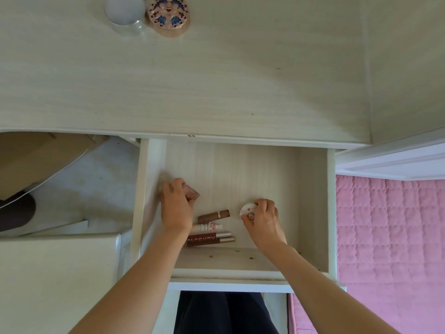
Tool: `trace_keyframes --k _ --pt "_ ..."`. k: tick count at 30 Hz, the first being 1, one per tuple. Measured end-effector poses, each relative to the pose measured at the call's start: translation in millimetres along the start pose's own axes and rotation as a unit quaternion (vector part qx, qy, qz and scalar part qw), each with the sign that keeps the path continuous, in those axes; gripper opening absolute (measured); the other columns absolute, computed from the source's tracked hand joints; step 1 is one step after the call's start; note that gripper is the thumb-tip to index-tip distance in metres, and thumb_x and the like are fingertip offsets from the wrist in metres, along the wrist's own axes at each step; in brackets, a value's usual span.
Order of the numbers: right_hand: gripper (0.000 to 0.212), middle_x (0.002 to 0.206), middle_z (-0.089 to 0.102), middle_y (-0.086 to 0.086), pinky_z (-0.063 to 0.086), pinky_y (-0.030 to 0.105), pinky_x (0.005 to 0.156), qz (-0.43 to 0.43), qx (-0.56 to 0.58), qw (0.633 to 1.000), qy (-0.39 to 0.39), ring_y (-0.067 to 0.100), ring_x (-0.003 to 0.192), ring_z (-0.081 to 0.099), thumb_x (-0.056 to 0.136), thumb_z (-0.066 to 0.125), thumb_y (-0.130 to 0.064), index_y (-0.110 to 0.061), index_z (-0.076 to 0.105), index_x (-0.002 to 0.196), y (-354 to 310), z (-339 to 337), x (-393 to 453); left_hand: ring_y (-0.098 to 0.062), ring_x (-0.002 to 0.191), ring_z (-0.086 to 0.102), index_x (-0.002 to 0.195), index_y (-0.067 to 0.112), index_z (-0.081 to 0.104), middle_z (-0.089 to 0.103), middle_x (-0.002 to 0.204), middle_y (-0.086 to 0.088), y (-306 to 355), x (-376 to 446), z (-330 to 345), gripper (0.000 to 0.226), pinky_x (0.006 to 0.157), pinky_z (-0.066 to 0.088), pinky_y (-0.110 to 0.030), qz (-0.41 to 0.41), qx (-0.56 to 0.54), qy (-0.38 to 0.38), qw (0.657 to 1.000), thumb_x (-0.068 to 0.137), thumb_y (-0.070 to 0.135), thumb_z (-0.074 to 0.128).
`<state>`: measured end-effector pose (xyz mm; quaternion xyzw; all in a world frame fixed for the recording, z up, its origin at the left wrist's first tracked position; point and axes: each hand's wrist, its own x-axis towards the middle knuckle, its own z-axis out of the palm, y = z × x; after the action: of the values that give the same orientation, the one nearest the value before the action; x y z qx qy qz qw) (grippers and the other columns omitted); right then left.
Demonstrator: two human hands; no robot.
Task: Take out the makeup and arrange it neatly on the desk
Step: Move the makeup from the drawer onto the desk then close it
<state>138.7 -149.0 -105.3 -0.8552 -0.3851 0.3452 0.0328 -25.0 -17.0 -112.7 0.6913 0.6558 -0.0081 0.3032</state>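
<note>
Both my hands are inside the open drawer point(313, 201) under the desk point(216, 80). My left hand point(175, 208) grips a small brown square compact point(192, 192) near the drawer's left wall. My right hand point(263, 219) pinches a small round white case with pink marks point(247, 210). Between the hands lie a brown lipstick point(213, 215), a white tube with a pink figure point(209, 228) and two dark red lip gloss tubes point(212, 239). On the desk's far edge stand a round white jar point(125, 13) and a round patterned compact point(168, 14).
A pink quilted bed cover point(390, 249) lies to the right of the drawer. A cardboard box point(36, 155) and a dark object sit on the floor to the left, beside a white cabinet top point(55, 273). My dark trousers show below the drawer front.
</note>
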Motion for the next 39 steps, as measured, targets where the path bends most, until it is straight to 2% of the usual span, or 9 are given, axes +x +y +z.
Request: trace_keyframes --k 4,8,13,16,21,24,29,33,39 --pt "0.05 0.13 0.041 0.012 0.045 0.032 0.094 -0.019 0.033 0.999 -0.005 0.027 0.117 0.045 0.094 0.054 -0.036 -0.006 0.035 0.13 2.2 3.7 -2.7 -0.028 0.104 0.055 0.122 0.018 0.045 0.045 0.117 -0.011 -0.6 -3.9 3.7 0.051 0.085 0.052 -0.035 0.003 -0.052 -0.007 0.999 0.08 0.005 0.072" --pt "0.045 0.123 0.04 0.009 0.05 0.031 0.085 -0.009 0.078 0.997 -0.015 0.024 0.099 0.052 0.091 0.06 -0.032 -0.015 0.035 0.126 3.2 4.0 -3.6 -0.024 0.097 0.058 0.118 0.018 0.051 0.061 0.107 -0.007 -1.9 -4.6 3.5 0.045 0.081 0.051 -0.036 -0.012 -0.13 -0.019 0.991 0.08 0.011 0.074" --pt "0.047 0.122 0.034 0.005 0.048 0.022 0.079 0.044 0.156 0.987 -0.006 0.017 0.087 0.049 0.086 0.067 -0.02 -0.023 0.038 0.123 4.7 4.4 -4.6 -0.012 0.094 0.059 0.117 0.019 0.061 0.065 0.105 0.004 -1.1 -10.1 -1.0 0.04 0.071 0.039 -0.01 -0.033 -0.201 -0.017 0.979 0.08 0.011 0.074" --pt "0.046 0.121 0.036 0.003 0.047 0.023 0.078 0.073 0.205 0.976 -0.001 0.018 0.09 0.051 0.085 0.068 -0.024 -0.025 0.042 0.123 4.2 -1.2 -5.6 -0.015 0.097 0.062 0.12 0.018 0.063 0.067 0.106 0.002 1.8 -13.6 -5.9 0.043 0.076 0.043 -0.013 -0.046 -0.234 -0.03 0.971 0.079 0.008 0.073" --pt "0.045 0.117 0.037 -0.005 0.045 0.015 0.071 0.064 0.245 0.967 -0.004 0.011 0.088 0.052 0.085 0.067 -0.031 -0.028 0.047 0.126 -7.1 -18.6 -11.5 -0.013 0.092 0.06 0.122 0.021 0.058 0.062 0.103 0.001 14.6 -25.8 -22.9 0.051 0.07 0.041 -0.009 -0.071 -0.287 -0.015 0.955 0.076 0.006 0.076" --pt "0.044 0.115 0.038 -0.008 0.041 0.006 0.062 0.041 0.26 0.965 0.004 0.004 0.084 0.051 0.084 0.067 -0.032 -0.03 0.048 0.124 -20.4 -33.0 -16.1 -0.014 0.089 0.062 0.112 0.022 0.059 0.065 0.098 0.002 23.7 -31.3 -37.9 0.045 0.071 0.045 -0.016 -0.062 -0.319 0.004 0.946 0.074 0.009 0.078" --pt "0.042 0.111 0.042 -0.012 0.043 0.006 0.058 0.005 0.287 0.958 0.023 0.001 0.086 0.053 0.082 0.07 -0.031 -0.034 0.051 0.12 -49.0 -64.5 -23.7 -0.012 0.09 0.063 0.107 0.023 0.059 0.066 0.1 0.004 40.7 -34.9 -72.1 0.04 0.077 0.052 -0.03 -0.047 -0.375 0.022 0.925 0.075 0.009 0.078" --pt "0.04 0.108 0.047 -0.012 0.045 0.004 0.061 -0.015 0.315 0.948 0.043 0.002 0.087 0.055 0.08 0.072 -0.028 -0.035 0.055 0.115 -74.9 -92.1 -26.2 -0.006 0.087 0.063 0.099 0.032 0.057 0.064 0.095 0.012 52.7 -32.0 -102.3 0.039 0.069 0.048 -0.019 -0.046 -0.409 0.051 0.91 0.074 0.009 0.077" --pt "0.039 0.107 0.053 -0.008 0.043 0.003 0.064 -0.042 0.356 0.931 0.066 0.002 0.088 0.057 0.077 0.074 -0.023 -0.032 0.058 0.112 -118.1 -132.4 -20.9 -0.017 0.084 0.065 0.097 0.032 0.056 0.065 0.094 0.006 70.7 -17.1 -146.6 0.043 0.064 0.049 -0.02 -0.055 -0.468 0.077 0.879 0.074 0.001 0.075"
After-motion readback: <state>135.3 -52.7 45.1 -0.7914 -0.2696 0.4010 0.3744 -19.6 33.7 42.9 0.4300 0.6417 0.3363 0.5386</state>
